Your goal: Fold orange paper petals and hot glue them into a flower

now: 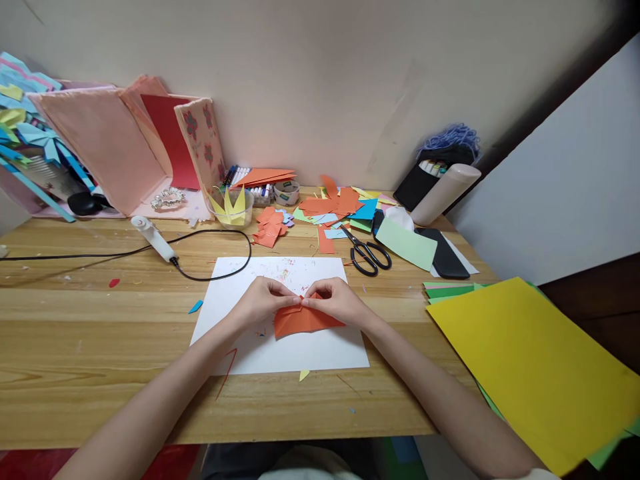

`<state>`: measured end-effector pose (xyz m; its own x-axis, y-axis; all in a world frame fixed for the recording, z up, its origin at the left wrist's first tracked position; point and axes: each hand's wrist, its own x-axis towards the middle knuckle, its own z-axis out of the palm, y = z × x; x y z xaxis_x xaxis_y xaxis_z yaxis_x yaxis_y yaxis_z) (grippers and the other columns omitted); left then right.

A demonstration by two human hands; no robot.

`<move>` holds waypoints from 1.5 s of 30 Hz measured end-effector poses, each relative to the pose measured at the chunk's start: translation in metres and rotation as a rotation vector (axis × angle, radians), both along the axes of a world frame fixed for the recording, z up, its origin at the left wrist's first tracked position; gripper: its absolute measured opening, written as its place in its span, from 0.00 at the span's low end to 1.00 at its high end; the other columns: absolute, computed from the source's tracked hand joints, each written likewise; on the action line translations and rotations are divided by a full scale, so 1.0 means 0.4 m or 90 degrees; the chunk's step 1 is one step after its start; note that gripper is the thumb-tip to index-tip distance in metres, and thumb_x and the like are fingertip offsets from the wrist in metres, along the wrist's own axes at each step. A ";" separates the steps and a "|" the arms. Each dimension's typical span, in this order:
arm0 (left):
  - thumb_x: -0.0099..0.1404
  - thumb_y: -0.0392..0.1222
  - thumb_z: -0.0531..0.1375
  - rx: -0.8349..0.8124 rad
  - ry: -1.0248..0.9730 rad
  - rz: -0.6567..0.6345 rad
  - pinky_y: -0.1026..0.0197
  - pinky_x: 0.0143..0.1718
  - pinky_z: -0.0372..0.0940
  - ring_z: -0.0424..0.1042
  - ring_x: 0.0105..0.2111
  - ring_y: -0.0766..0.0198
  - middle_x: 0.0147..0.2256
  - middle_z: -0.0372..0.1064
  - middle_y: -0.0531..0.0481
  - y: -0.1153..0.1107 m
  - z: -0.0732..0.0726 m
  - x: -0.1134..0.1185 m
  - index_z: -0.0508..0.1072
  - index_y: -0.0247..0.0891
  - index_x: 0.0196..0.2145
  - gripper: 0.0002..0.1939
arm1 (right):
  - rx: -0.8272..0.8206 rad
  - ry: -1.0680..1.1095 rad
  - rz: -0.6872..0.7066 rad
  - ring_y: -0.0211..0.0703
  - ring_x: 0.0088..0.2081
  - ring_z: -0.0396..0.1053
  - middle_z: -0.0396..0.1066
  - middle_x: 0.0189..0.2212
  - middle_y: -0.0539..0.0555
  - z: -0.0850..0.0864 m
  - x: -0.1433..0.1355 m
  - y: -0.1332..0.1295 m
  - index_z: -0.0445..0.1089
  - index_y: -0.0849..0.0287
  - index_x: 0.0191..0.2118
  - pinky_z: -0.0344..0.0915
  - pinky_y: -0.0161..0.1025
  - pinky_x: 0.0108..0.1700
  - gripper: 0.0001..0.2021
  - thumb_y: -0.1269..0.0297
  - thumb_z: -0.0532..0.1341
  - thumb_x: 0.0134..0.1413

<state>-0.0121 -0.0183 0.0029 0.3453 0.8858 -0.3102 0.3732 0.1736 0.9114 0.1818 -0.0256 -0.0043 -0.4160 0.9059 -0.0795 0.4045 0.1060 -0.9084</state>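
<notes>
An orange sheet of paper [307, 321] with crease lines is pinched along its far edge by both of my hands. On that edge my left hand [267, 298] grips left of the middle, thumb and fingers pressed together. Close beside it, my right hand [336, 299] pinches the same edge, the two thumb tips nearly touching. The fingers hide part of the fold. Beneath lies a white sheet of paper [227, 287], sprinkled with tiny coloured scraps toward its far side.
Black-handled scissors [369, 257] lie beyond my right hand, near a heap of paper scraps [335, 203]. A white glue gun [153, 238] with a black cord rests at left. Yellow paper [530, 367] overhangs the right edge. A plastic cup [233, 210] stands behind.
</notes>
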 end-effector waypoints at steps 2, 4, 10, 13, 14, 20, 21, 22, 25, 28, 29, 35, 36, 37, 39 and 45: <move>0.46 0.52 0.65 0.009 0.005 0.001 0.63 0.26 0.59 0.69 0.25 0.62 0.25 0.74 0.46 -0.002 -0.001 0.001 0.78 0.34 0.25 0.16 | 0.001 -0.006 0.001 0.36 0.26 0.63 0.71 0.25 0.51 0.002 0.000 -0.001 0.74 0.60 0.28 0.56 0.33 0.28 0.10 0.58 0.61 0.46; 0.46 0.52 0.65 -0.001 0.001 0.001 0.64 0.26 0.58 0.67 0.25 0.64 0.24 0.73 0.46 -0.001 0.002 -0.002 0.78 0.34 0.24 0.16 | -0.002 -0.005 0.004 0.36 0.26 0.62 0.70 0.24 0.51 0.005 0.001 -0.001 0.74 0.60 0.27 0.56 0.33 0.27 0.10 0.58 0.62 0.46; 0.48 0.54 0.64 -0.093 -0.057 -0.094 0.65 0.23 0.52 0.58 0.20 0.70 0.19 0.67 0.51 0.009 0.016 -0.022 0.78 0.34 0.27 0.18 | -0.051 0.047 0.041 0.37 0.27 0.64 0.72 0.26 0.52 0.010 0.004 0.006 0.73 0.61 0.27 0.58 0.33 0.29 0.11 0.57 0.62 0.46; 0.47 0.54 0.64 -0.095 -0.051 -0.090 0.65 0.22 0.51 0.57 0.20 0.70 0.19 0.65 0.52 0.008 0.019 -0.021 0.78 0.34 0.27 0.18 | -0.048 0.046 0.038 0.37 0.27 0.65 0.72 0.26 0.53 0.007 0.004 0.006 0.73 0.61 0.27 0.58 0.33 0.29 0.11 0.56 0.62 0.46; 0.47 0.54 0.64 -0.088 -0.042 -0.076 0.65 0.23 0.51 0.57 0.20 0.70 0.19 0.66 0.51 0.007 0.021 -0.018 0.78 0.34 0.26 0.18 | -0.044 0.039 0.034 0.37 0.27 0.64 0.72 0.27 0.53 0.006 0.004 0.006 0.73 0.61 0.27 0.58 0.33 0.29 0.11 0.57 0.62 0.46; 0.45 0.53 0.64 -0.046 0.015 -0.024 0.66 0.21 0.50 0.54 0.18 0.72 0.16 0.61 0.55 -0.003 0.032 0.002 0.76 0.33 0.22 0.17 | -0.011 0.004 0.018 0.35 0.26 0.62 0.71 0.25 0.51 0.002 0.004 0.003 0.73 0.61 0.27 0.56 0.33 0.28 0.11 0.57 0.62 0.46; 0.46 0.53 0.63 -0.044 0.016 -0.030 0.66 0.21 0.49 0.53 0.18 0.72 0.16 0.60 0.55 -0.004 0.034 0.002 0.75 0.33 0.22 0.18 | -0.009 0.004 0.020 0.35 0.25 0.61 0.70 0.24 0.51 0.003 0.004 0.003 0.73 0.61 0.27 0.56 0.33 0.27 0.11 0.57 0.62 0.46; 0.47 0.54 0.63 -0.043 0.012 -0.040 0.66 0.21 0.49 0.53 0.18 0.72 0.16 0.60 0.55 -0.004 0.036 0.001 0.75 0.33 0.22 0.18 | -0.008 0.007 0.021 0.34 0.25 0.61 0.70 0.23 0.51 0.004 0.004 0.004 0.73 0.61 0.26 0.55 0.33 0.27 0.12 0.57 0.62 0.46; 0.49 0.55 0.61 -0.044 -0.012 -0.081 0.66 0.21 0.50 0.53 0.18 0.71 0.16 0.60 0.55 -0.001 0.036 -0.006 0.74 0.33 0.23 0.19 | -0.015 0.037 0.030 0.35 0.25 0.61 0.69 0.23 0.50 0.006 0.005 0.007 0.73 0.61 0.26 0.55 0.33 0.27 0.12 0.56 0.62 0.45; 0.51 0.55 0.60 -0.045 -0.035 -0.120 0.65 0.22 0.51 0.56 0.19 0.70 0.18 0.62 0.54 0.003 0.033 -0.014 0.75 0.34 0.25 0.18 | -0.037 0.077 0.043 0.37 0.27 0.63 0.71 0.25 0.52 0.005 0.006 0.010 0.73 0.60 0.27 0.59 0.35 0.29 0.13 0.55 0.63 0.44; 0.51 0.55 0.60 -0.045 -0.044 -0.129 0.65 0.22 0.52 0.57 0.19 0.69 0.19 0.63 0.53 0.004 0.032 -0.015 0.75 0.35 0.26 0.19 | -0.045 0.090 0.045 0.37 0.28 0.64 0.72 0.26 0.52 0.004 0.007 0.010 0.73 0.60 0.27 0.60 0.35 0.30 0.13 0.54 0.63 0.44; 0.52 0.53 0.61 -0.047 -0.070 -0.148 0.64 0.26 0.59 0.66 0.26 0.65 0.27 0.70 0.48 0.008 0.038 -0.020 0.75 0.35 0.30 0.17 | -0.031 0.111 0.039 0.38 0.30 0.67 0.72 0.28 0.52 0.007 0.007 0.008 0.73 0.60 0.28 0.61 0.35 0.34 0.11 0.56 0.63 0.44; 0.51 0.51 0.61 -0.041 -0.067 -0.142 0.64 0.27 0.60 0.67 0.27 0.65 0.28 0.71 0.47 0.009 0.039 -0.020 0.75 0.35 0.30 0.16 | -0.019 0.101 0.035 0.39 0.30 0.67 0.72 0.28 0.52 0.009 0.006 0.007 0.73 0.60 0.27 0.61 0.35 0.34 0.11 0.57 0.63 0.45; 0.50 0.50 0.62 -0.036 -0.066 -0.134 0.63 0.28 0.61 0.68 0.28 0.64 0.28 0.71 0.47 0.010 0.038 -0.020 0.75 0.35 0.30 0.15 | -0.007 0.091 0.033 0.39 0.30 0.67 0.72 0.28 0.52 0.011 0.005 0.005 0.73 0.60 0.27 0.61 0.35 0.34 0.10 0.57 0.63 0.45; 0.49 0.48 0.63 -0.029 -0.079 -0.120 0.62 0.31 0.62 0.69 0.29 0.63 0.29 0.72 0.46 0.012 0.035 -0.018 0.74 0.34 0.31 0.15 | 0.016 0.073 0.031 0.39 0.31 0.67 0.72 0.28 0.52 0.013 0.002 0.002 0.73 0.60 0.28 0.61 0.35 0.34 0.10 0.58 0.62 0.46; 0.50 0.47 0.64 -0.012 -0.120 -0.037 0.60 0.35 0.65 0.72 0.34 0.60 0.31 0.73 0.46 0.013 0.029 -0.013 0.71 0.35 0.38 0.19 | 0.062 0.039 -0.024 0.36 0.28 0.64 0.72 0.27 0.51 0.018 -0.002 -0.001 0.72 0.60 0.28 0.58 0.34 0.30 0.09 0.59 0.61 0.47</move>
<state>-0.0171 -0.0132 0.0145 0.4493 0.8573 -0.2511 0.2068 0.1737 0.9628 0.1810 -0.0258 0.0031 -0.3835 0.9229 0.0336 0.3543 0.1806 -0.9175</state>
